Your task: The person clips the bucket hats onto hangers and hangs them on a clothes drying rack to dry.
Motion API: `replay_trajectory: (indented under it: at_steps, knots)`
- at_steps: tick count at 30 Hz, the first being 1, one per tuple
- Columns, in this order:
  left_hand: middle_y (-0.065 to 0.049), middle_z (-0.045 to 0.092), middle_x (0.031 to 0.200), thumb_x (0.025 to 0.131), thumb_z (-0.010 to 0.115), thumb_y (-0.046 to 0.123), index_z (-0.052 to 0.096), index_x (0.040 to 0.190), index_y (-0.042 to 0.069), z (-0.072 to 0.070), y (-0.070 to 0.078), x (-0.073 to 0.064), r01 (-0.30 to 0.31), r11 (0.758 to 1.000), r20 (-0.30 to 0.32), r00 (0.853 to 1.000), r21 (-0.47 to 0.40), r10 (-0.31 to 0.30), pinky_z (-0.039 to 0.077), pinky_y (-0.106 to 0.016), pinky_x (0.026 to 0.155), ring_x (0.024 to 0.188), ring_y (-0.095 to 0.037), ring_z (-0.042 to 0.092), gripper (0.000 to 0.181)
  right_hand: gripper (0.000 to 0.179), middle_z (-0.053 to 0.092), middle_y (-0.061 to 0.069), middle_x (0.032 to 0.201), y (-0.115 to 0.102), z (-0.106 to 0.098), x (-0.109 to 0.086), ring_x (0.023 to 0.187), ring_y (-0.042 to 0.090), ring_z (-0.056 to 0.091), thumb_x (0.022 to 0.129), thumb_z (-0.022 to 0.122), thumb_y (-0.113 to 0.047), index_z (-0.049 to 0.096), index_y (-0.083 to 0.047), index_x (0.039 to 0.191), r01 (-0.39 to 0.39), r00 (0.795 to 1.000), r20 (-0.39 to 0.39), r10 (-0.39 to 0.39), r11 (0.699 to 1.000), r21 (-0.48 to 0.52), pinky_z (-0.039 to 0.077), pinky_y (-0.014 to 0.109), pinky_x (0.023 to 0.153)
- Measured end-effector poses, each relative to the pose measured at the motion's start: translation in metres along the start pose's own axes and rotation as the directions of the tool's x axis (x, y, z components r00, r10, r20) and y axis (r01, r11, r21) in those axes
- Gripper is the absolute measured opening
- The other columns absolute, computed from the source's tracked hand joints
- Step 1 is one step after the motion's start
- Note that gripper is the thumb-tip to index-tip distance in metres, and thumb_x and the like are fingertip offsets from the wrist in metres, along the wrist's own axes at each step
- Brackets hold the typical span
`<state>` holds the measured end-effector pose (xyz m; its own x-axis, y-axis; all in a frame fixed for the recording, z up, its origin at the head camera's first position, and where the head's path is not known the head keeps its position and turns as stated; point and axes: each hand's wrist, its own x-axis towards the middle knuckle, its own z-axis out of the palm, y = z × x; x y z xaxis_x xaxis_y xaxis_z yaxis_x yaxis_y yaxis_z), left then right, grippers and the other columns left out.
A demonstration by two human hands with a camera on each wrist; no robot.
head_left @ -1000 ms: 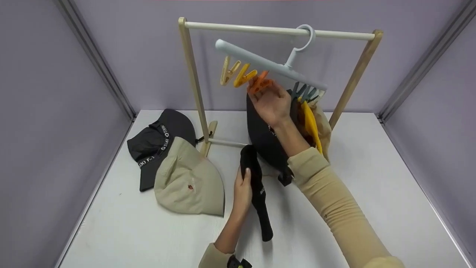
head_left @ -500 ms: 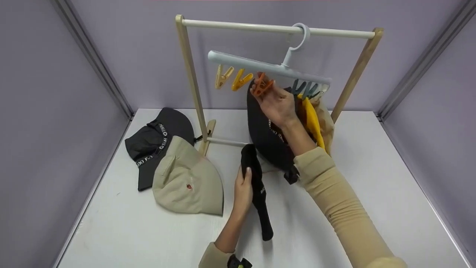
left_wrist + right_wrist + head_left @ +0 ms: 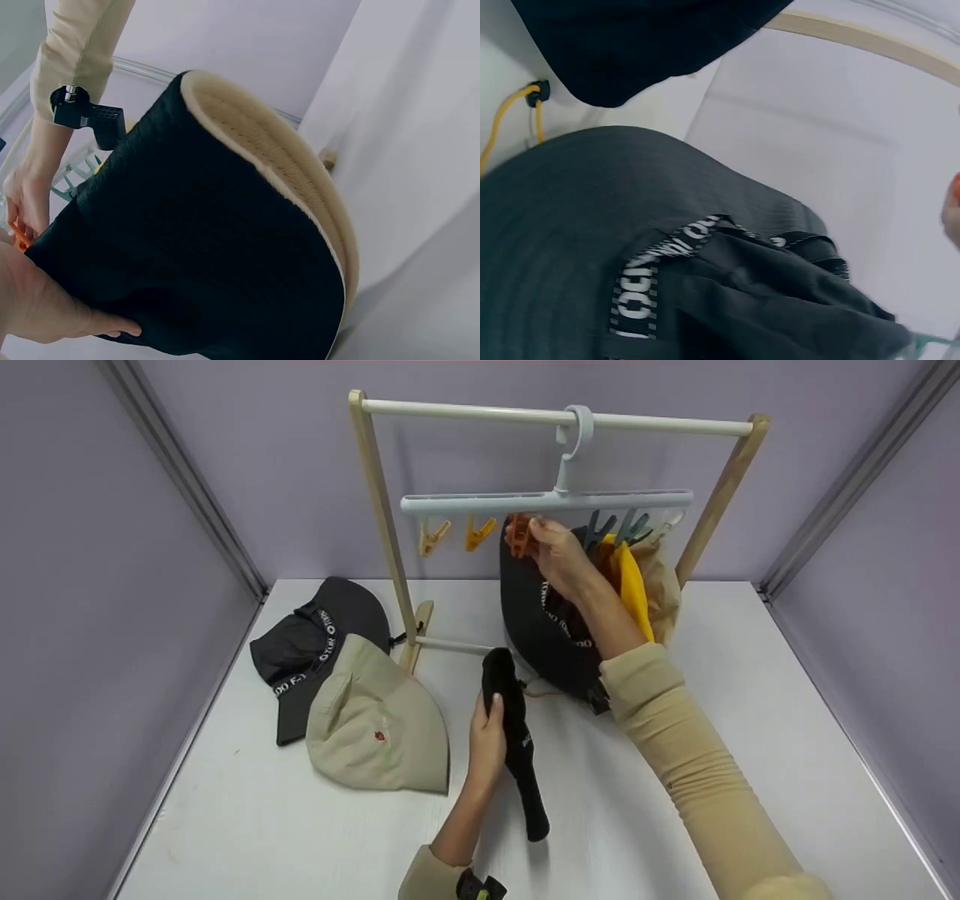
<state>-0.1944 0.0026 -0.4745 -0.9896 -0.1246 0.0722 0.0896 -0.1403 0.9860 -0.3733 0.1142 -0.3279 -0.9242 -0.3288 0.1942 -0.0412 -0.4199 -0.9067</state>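
Observation:
My left hand (image 3: 487, 739) grips a folded black bucket hat (image 3: 517, 742), held upright over the table. In the left wrist view the hat's cream lining (image 3: 277, 157) shows along its open edge. My right hand (image 3: 559, 551) is raised and pinches an orange clothespin (image 3: 519, 536) under the pale blue hanger (image 3: 480, 502). Left of it dangle a yellow clothespin (image 3: 478, 536) and a cream clothespin (image 3: 431, 538). Grey-green clothespins (image 3: 598, 529) hold a dark grey hat (image 3: 525, 607) with a lettered band, partly hidden by my right arm. A yellow hat (image 3: 630, 589) hangs beside it.
The hanger hooks on the white bar (image 3: 465, 411) of a wooden-legged rack. A beige hat (image 3: 660, 592) hangs at the right end. On the table's left lie a dark grey hat (image 3: 360, 611) and a beige hat (image 3: 375, 735) with a small red motif. Grey walls (image 3: 150, 547) enclose the table.
The hanger has swung from tilted to nearly level, its left end dropping. My right hand keeps the orange clothespin and has turned it. The left hand and black hat have barely moved.

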Motion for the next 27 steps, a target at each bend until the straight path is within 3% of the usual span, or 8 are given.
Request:
replay_trajectory:
  at_steps: [3, 7, 13, 19, 27]
  knots:
    - [-0.022, 0.034, 0.14, 0.102, 0.034, 0.02, 0.028, 0.141, -0.004, -0.001, 0.003, 0.002, 0.002, 1.0, -0.016, 1.0, -0.004, -0.002, 0.026, -0.04, 0.103, 0.128, -0.031, 0.032, 0.046, 0.029, 0.051, 0.012, 0.098, -0.002, 0.006, 0.004, 0.1, 0.027, 0.047, 0.101, 0.029, -0.01, 0.045, 0.011, 0.114, -0.013, 1.0, -0.015, 0.01, 0.982, -0.188, 0.035, 0.031, 0.088]
    - [-0.022, 0.031, 0.141, 0.102, 0.034, 0.02, 0.027, 0.141, -0.005, -0.002, 0.009, 0.005, 0.009, 1.0, -0.023, 1.0, -0.021, -0.01, 0.023, -0.04, 0.104, 0.129, -0.031, 0.029, 0.047, 0.027, 0.049, 0.012, 0.101, -0.003, 0.006, 0.008, 0.101, 0.028, 0.047, 0.101, 0.029, -0.011, 0.046, 0.006, 0.113, -0.045, 0.999, -0.033, 0.036, 0.947, -0.319, 0.036, 0.031, 0.085]
    - [-0.02, 0.027, 0.144, 0.102, 0.033, 0.019, 0.023, 0.142, -0.004, -0.001, 0.025, 0.016, -0.004, 0.997, -0.018, 1.0, -0.074, 0.003, 0.022, -0.038, 0.105, 0.131, -0.029, 0.026, 0.048, 0.028, 0.051, 0.017, 0.11, -0.005, 0.004, 0.007, 0.109, 0.029, 0.049, 0.101, 0.033, -0.011, 0.045, 0.006, 0.119, -0.097, 0.992, -0.112, 0.06, 0.925, -0.366, 0.038, 0.035, 0.089]
    - [-0.016, 0.024, 0.146, 0.102, 0.031, 0.02, 0.02, 0.144, -0.002, 0.006, 0.038, 0.042, 0.0, 0.991, 0.007, 1.0, -0.131, 0.001, 0.02, -0.032, 0.106, 0.133, -0.024, 0.022, 0.048, 0.027, 0.054, 0.015, 0.102, -0.003, 0.005, 0.006, 0.098, 0.026, 0.054, 0.1, 0.037, -0.012, 0.047, 0.007, 0.116, -0.073, 0.988, -0.151, 0.013, 0.914, -0.398, 0.044, 0.031, 0.077]
    - [-0.014, 0.029, 0.145, 0.102, 0.032, 0.021, 0.026, 0.144, 0.002, 0.018, 0.051, 0.071, 0.037, 0.997, -0.022, 0.999, -0.067, -0.038, 0.021, -0.03, 0.105, 0.132, -0.022, 0.026, 0.046, 0.023, 0.056, 0.013, 0.097, -0.007, 0.007, 0.006, 0.089, 0.023, 0.055, 0.099, 0.038, -0.012, 0.05, 0.003, 0.111, -0.103, 0.985, -0.169, 0.035, 0.903, -0.417, 0.044, 0.032, 0.075]
